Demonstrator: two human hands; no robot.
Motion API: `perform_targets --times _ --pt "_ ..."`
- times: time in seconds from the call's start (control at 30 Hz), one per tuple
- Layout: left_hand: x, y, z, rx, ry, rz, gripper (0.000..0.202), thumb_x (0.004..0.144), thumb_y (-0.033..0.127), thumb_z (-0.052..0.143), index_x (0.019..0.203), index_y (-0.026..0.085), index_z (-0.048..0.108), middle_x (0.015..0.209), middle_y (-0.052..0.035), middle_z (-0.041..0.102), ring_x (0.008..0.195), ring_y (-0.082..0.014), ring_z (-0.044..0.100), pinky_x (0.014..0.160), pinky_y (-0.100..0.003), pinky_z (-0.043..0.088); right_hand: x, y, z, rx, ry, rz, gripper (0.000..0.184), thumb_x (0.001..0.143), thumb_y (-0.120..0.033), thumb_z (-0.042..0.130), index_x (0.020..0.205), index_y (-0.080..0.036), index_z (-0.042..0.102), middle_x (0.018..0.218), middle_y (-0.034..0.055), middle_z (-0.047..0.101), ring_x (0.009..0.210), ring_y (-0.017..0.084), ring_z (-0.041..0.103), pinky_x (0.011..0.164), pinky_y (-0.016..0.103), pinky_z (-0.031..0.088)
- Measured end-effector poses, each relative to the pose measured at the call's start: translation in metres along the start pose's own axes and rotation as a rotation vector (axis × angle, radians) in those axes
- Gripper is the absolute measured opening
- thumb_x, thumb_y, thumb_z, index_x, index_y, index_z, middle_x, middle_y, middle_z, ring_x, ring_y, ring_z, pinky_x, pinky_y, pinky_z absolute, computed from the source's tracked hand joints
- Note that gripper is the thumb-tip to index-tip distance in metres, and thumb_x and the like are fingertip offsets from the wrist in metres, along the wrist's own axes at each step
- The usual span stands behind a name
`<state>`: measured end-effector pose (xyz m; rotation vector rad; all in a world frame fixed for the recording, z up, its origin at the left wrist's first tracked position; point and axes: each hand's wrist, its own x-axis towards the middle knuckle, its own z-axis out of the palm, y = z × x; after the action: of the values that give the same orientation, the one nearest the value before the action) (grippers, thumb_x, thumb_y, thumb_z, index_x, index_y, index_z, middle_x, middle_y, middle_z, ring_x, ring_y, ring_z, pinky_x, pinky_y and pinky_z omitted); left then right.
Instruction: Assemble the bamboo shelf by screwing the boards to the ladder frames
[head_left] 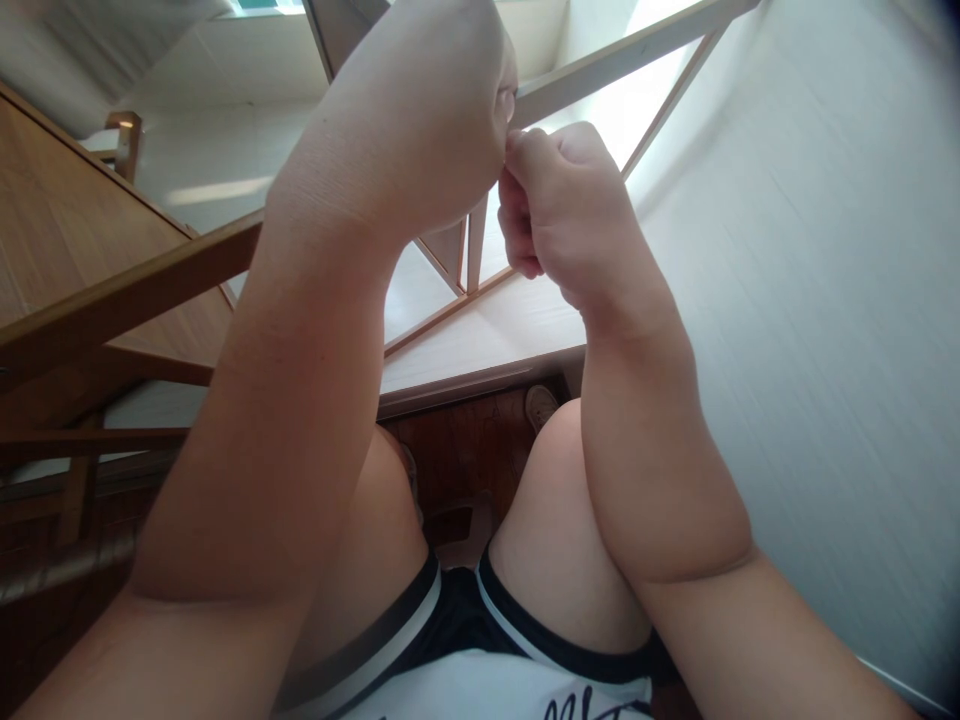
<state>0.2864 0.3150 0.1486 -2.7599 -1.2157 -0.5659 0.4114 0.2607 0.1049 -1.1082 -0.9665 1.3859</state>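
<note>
My left hand [427,110] is raised at the upper middle, its back toward me and its fingers mostly hidden behind it. Its thumb tip shows at the right side, beside the other hand. My right hand [570,205] is curled closed, with thumb and forefinger pinched together at the left hand's edge. Whatever is between the fingers is hidden or too small to make out. Behind both hands runs a pale wooden bar [615,75], part of a slim wooden frame. I cannot tell whether either hand touches it.
A wooden panel [67,220] and a long wooden rail [142,275] stand at the left. A pale wall [810,330] rises close on the right. Below are my bent legs, a dark reddish wooden floor [472,450] and a shoe [540,407]. Grey cloth [82,50] hangs at upper left.
</note>
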Motion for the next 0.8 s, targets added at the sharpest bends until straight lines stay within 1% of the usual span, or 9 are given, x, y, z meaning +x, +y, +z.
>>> perform_targets --times 0.07,0.13,0.23,0.3,0.43,0.5,0.6,0.7,0.8 --pt "0.0 0.001 -0.001 0.018 -0.003 -0.008 0.024 0.082 0.01 0.043 0.06 0.019 0.042 0.063 -0.0006 0.04 0.072 -0.0171 0.049 0.09 -0.043 0.038 0.001 0.003 0.003 -0.022 0.015 -0.148 0.038 0.081 -0.03 0.059 0.054 -0.025 0.033 0.045 -0.0031 0.029 0.042 0.012 0.022 0.042 0.031 0.011" --pt "0.0 0.003 -0.002 0.04 -0.018 -0.024 0.023 0.083 0.009 0.043 0.062 0.018 0.045 0.064 -0.0007 0.04 0.074 -0.0182 0.052 0.089 -0.043 0.039 -0.001 0.003 0.009 -0.021 0.036 -0.174 0.037 0.08 -0.031 0.056 0.053 -0.025 0.031 0.044 -0.0036 0.028 0.041 0.012 0.021 0.042 0.031 0.012" --pt "0.001 0.006 -0.004 0.083 -0.047 -0.031 0.02 0.082 0.009 0.043 0.068 0.016 0.055 0.068 -0.0035 0.048 0.079 -0.022 0.058 0.089 -0.044 0.04 -0.003 0.003 0.018 0.013 0.07 -0.165 0.036 0.079 -0.031 0.05 0.055 -0.025 0.023 0.048 -0.0042 0.023 0.041 0.012 0.017 0.04 0.031 0.015" --pt "0.001 0.007 -0.004 0.125 -0.06 -0.025 0.019 0.08 0.008 0.044 0.071 0.014 0.059 0.069 -0.0058 0.053 0.08 -0.025 0.061 0.087 -0.044 0.042 -0.004 0.004 0.022 0.041 0.079 -0.144 0.037 0.078 -0.033 0.05 0.058 -0.026 0.02 0.05 -0.0047 0.021 0.042 0.013 0.016 0.039 0.031 0.017" --pt "0.002 0.008 -0.003 0.176 -0.06 -0.018 0.023 0.079 0.009 0.042 0.073 0.012 0.064 0.068 -0.0092 0.056 0.076 -0.0293 0.063 0.076 -0.044 0.044 -0.003 0.007 0.022 0.145 0.055 -0.111 0.039 0.077 -0.038 0.052 0.06 -0.026 0.019 0.051 -0.0065 0.015 0.041 0.012 0.015 0.039 0.029 0.02" --pt "0.002 0.008 -0.003 0.173 -0.055 -0.019 0.026 0.08 0.01 0.04 0.075 0.011 0.065 0.07 -0.0111 0.059 0.075 -0.029 0.062 0.073 -0.043 0.043 -0.002 0.007 0.02 0.213 0.017 -0.1 0.04 0.077 -0.035 0.054 0.06 -0.026 0.02 0.053 -0.0072 0.013 0.042 0.011 0.014 0.039 0.028 0.02" --pt "0.001 0.007 -0.002 0.157 -0.048 -0.022 0.026 0.081 0.01 0.042 0.075 0.011 0.067 0.07 -0.0118 0.061 0.072 -0.0259 0.061 0.077 -0.043 0.042 -0.002 0.004 0.018 0.252 -0.024 -0.022 0.043 0.08 -0.034 0.054 0.06 -0.025 0.017 0.049 -0.0072 0.013 0.041 0.01 0.014 0.039 0.027 0.02" --pt "0.002 0.006 -0.002 0.147 -0.053 -0.036 0.027 0.082 0.01 0.043 0.075 0.011 0.069 0.07 -0.0118 0.063 0.07 -0.0239 0.06 0.082 -0.044 0.042 -0.003 0.001 0.018 0.2 0.01 0.058 0.046 0.082 -0.038 0.053 0.062 -0.024 0.014 0.045 -0.0063 0.014 0.04 0.011 0.018 0.038 0.026 0.021" --pt "0.003 0.006 -0.001 0.146 -0.059 -0.048 0.03 0.085 0.012 0.041 0.078 0.011 0.071 0.073 -0.0127 0.065 0.069 -0.0239 0.059 0.083 -0.045 0.042 -0.003 0.002 0.016 0.171 0.05 0.032 0.05 0.079 -0.039 0.059 0.062 -0.025 0.014 0.045 -0.0064 0.015 0.04 0.012 0.023 0.038 0.026 0.024"
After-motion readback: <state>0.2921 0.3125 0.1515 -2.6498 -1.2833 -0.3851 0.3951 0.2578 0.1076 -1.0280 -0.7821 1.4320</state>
